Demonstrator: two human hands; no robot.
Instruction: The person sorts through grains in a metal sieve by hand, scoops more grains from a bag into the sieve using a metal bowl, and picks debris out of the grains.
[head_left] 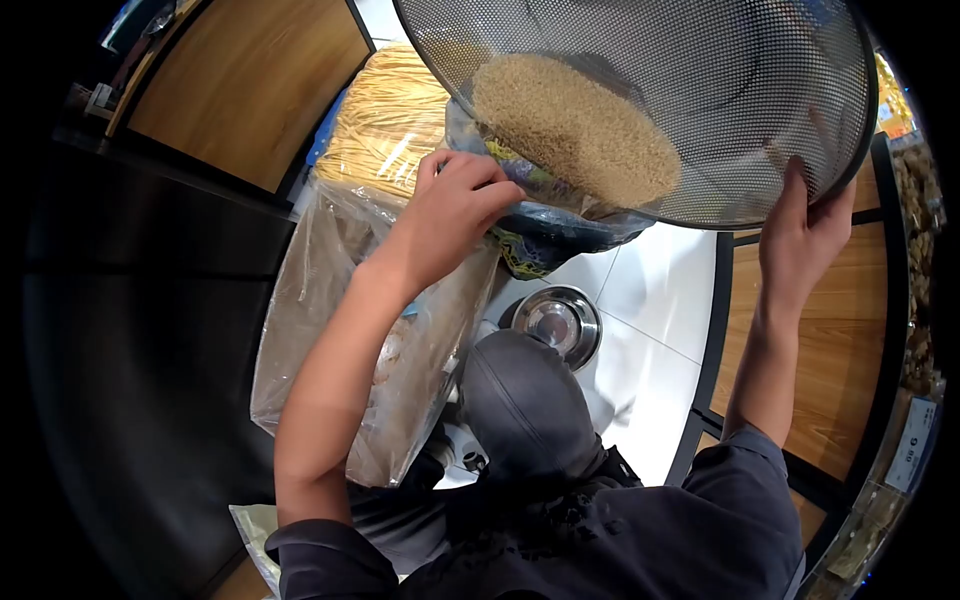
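A round black mesh sieve (730,120) is tilted at the top of the view, with my right hand (815,225) closed on its right rim. Pale tan grain (580,130) lies heaped at the sieve's lower left; whether some of it is in the bag beneath, I cannot tell. Under the sieve stands a patterned plastic bag (530,250) with a bluish clear lining. My left hand (465,200) has its fingers curled at the left edge of this bag, seemingly pinching the plastic; its fingertips are partly hidden.
Bundled yellow noodle-like sticks (385,120) in clear wrap lie at upper left. A large clear plastic bag (330,300) is below them. A steel bowl (560,322) rests on the white tiled floor (640,300) by my knee. Wooden cabinets (250,80) flank both sides.
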